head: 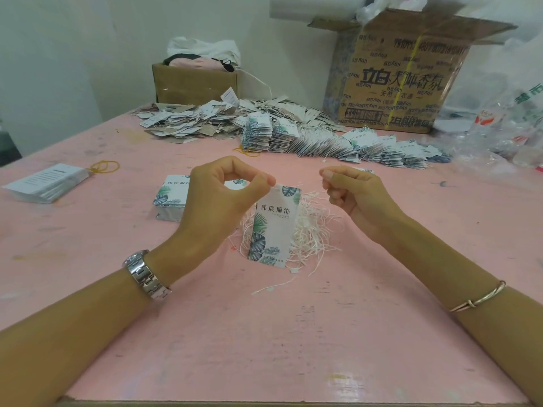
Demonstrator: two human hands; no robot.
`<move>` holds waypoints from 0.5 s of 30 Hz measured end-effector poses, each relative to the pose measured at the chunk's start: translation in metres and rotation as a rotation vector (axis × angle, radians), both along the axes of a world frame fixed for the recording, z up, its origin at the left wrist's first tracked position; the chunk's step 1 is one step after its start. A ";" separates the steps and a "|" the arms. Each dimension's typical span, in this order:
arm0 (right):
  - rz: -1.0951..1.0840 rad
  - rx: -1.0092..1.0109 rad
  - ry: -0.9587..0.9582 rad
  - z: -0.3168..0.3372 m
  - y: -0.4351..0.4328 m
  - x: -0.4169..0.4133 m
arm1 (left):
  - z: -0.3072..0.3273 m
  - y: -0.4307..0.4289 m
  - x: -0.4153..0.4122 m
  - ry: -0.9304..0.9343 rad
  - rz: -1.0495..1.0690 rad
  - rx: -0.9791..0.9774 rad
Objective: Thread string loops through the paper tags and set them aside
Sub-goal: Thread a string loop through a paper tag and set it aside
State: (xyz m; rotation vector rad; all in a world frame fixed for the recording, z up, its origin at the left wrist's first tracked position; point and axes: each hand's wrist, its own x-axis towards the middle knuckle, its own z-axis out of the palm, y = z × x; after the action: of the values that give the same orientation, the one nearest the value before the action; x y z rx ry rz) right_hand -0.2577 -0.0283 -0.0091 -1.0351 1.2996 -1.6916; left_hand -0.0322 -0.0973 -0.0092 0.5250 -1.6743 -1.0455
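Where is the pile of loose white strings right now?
In the head view, the string pile lies centre-frame, behind the tag the left hand pinches.

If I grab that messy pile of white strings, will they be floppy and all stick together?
Probably floppy: the white strings lie in loose curls on the pink table. They look tangled, so a clump would likely lift together. Probably very light, since each strand is thin.

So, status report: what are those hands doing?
Left grip pinches paper tag at top. Right grip pinches string, apparently. String pile beneath; nothing blocking.
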 end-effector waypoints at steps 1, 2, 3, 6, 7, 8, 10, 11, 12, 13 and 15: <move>-0.015 0.006 -0.005 -0.001 0.000 -0.002 | 0.000 0.000 0.000 0.010 0.000 0.006; -0.031 0.015 -0.009 -0.001 -0.001 -0.003 | 0.001 0.000 0.000 0.021 0.001 0.011; -0.047 0.025 -0.014 -0.002 -0.001 -0.005 | 0.001 0.000 0.000 0.033 0.000 0.015; -0.094 0.050 -0.035 -0.004 -0.002 -0.007 | 0.003 -0.001 0.000 0.049 -0.006 0.025; -0.108 0.052 -0.044 -0.004 -0.002 -0.007 | 0.003 -0.001 0.000 0.045 -0.011 0.023; -0.121 0.049 -0.052 -0.004 -0.001 -0.007 | 0.002 -0.001 0.000 0.038 -0.018 0.015; -0.131 0.040 -0.048 -0.001 0.001 -0.005 | 0.001 -0.001 0.000 0.018 -0.030 -0.007; -0.125 0.035 -0.031 0.000 0.002 -0.003 | 0.001 -0.001 -0.001 0.007 -0.033 -0.018; -0.114 0.030 -0.007 0.002 0.004 -0.001 | 0.000 -0.001 -0.001 -0.005 -0.035 -0.030; -0.106 0.023 0.016 0.005 0.005 0.001 | 0.000 -0.001 -0.002 -0.018 -0.035 -0.041; -0.093 -0.003 0.051 0.010 0.007 0.005 | -0.001 -0.001 -0.002 -0.051 -0.038 -0.065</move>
State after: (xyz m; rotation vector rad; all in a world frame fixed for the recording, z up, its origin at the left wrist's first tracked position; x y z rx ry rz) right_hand -0.2530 -0.0211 0.0007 -1.0401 1.3978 -1.7462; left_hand -0.0342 -0.0980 -0.0106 0.4833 -1.7632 -1.0091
